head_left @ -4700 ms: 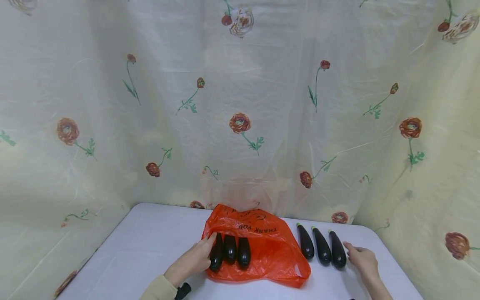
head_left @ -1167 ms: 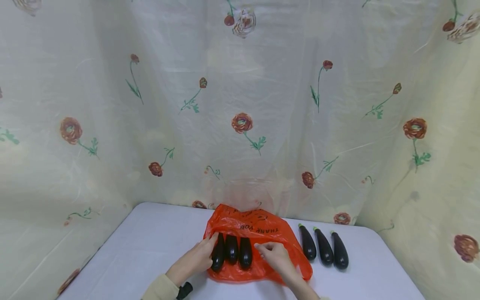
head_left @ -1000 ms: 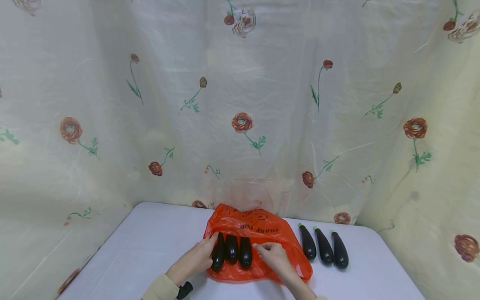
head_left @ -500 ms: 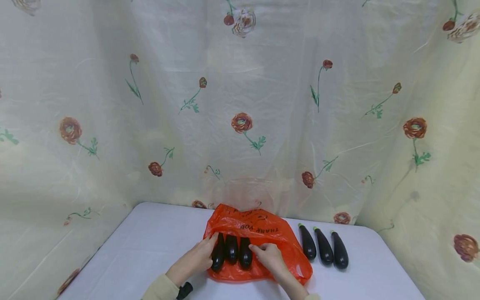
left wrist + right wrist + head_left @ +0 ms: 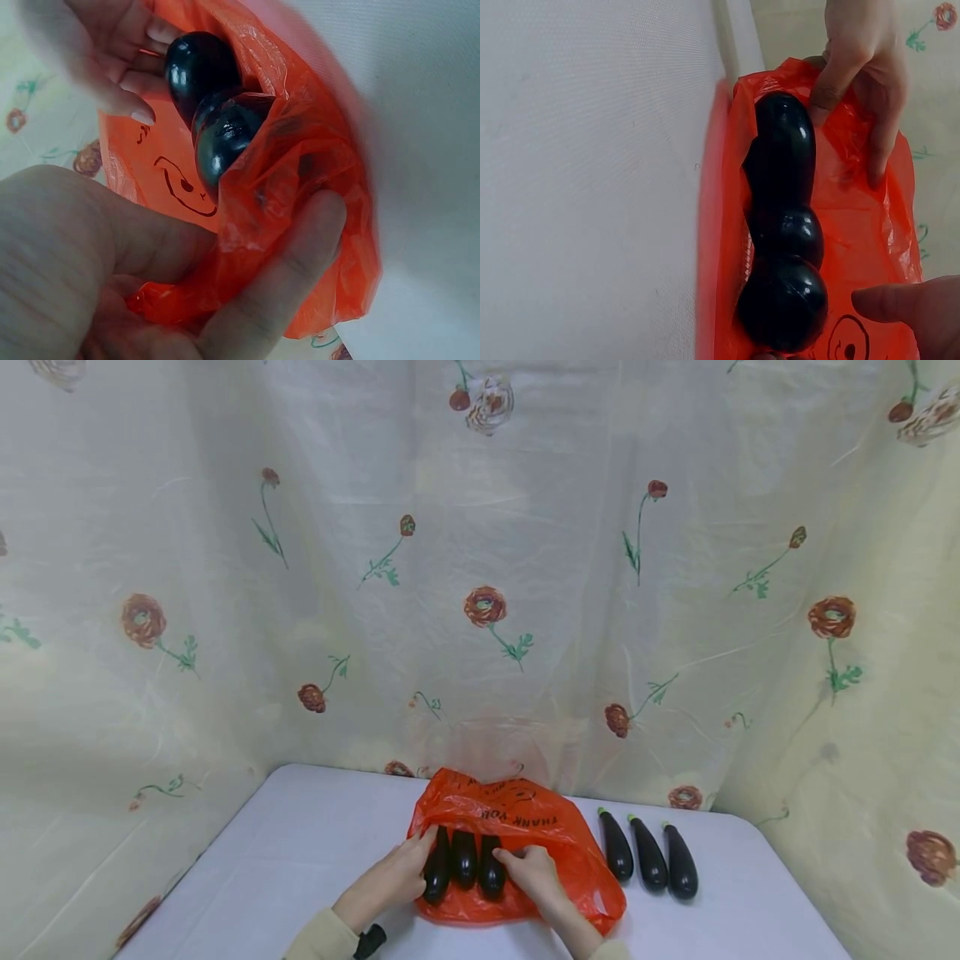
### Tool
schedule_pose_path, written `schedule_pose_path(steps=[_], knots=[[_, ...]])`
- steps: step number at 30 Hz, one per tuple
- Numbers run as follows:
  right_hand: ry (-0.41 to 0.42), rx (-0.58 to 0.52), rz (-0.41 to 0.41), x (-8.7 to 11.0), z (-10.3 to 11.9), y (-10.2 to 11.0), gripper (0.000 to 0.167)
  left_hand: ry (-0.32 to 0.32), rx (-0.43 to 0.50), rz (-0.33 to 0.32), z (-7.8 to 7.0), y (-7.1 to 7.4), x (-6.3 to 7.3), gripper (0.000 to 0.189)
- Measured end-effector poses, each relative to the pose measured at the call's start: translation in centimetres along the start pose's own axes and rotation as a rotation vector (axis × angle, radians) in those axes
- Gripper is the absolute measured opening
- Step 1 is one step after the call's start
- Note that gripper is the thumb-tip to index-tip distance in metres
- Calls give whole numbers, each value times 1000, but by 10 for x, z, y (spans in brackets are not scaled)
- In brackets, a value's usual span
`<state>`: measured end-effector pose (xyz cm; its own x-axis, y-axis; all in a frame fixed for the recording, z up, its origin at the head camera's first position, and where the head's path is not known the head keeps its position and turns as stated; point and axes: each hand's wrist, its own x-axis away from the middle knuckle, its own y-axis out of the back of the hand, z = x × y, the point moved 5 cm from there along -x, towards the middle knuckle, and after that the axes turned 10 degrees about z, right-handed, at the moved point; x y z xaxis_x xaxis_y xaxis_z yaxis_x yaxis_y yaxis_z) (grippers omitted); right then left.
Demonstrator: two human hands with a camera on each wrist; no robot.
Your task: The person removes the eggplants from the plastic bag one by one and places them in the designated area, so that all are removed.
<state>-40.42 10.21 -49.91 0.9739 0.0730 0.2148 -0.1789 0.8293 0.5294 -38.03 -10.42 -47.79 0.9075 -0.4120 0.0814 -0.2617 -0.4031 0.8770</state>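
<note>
Three dark eggplants (image 5: 464, 860) lie side by side at the mouth of an orange plastic bag (image 5: 573, 872). At the bag's left side, my left hand (image 5: 386, 881) grips the rim, and the left wrist view shows the plastic bunched between its thumb and fingers (image 5: 274, 292). My right hand (image 5: 534, 872) is at the rightmost eggplant in the bag (image 5: 492, 872). In the right wrist view, its thumb (image 5: 900, 307) stands apart from the nearest eggplant (image 5: 784, 304), while a fingertip shows at that eggplant's lower end. The eggplants' far ends are hidden under the bag's upper layer.
Three more eggplants (image 5: 649, 856) lie in a row on the white table (image 5: 300, 835), right of the bag, green stems pointing away. A flower-print curtain (image 5: 570, 610) hangs behind the table and along both sides.
My right hand has left the eggplants on the table and come left over the bag, then moved slightly further left to the rightmost bagged eggplant. My left hand stays at the rim.
</note>
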Motion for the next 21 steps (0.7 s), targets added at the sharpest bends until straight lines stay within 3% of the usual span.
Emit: schedule_pose_path(steps=[12,21], knots=[[34,-30,-25,-3,3,-8,44,-14,-14,-18,0,1,-1,72],[71,-17,-22,-4,0,-10,39,18,6,5,1,-1,-2,72]])
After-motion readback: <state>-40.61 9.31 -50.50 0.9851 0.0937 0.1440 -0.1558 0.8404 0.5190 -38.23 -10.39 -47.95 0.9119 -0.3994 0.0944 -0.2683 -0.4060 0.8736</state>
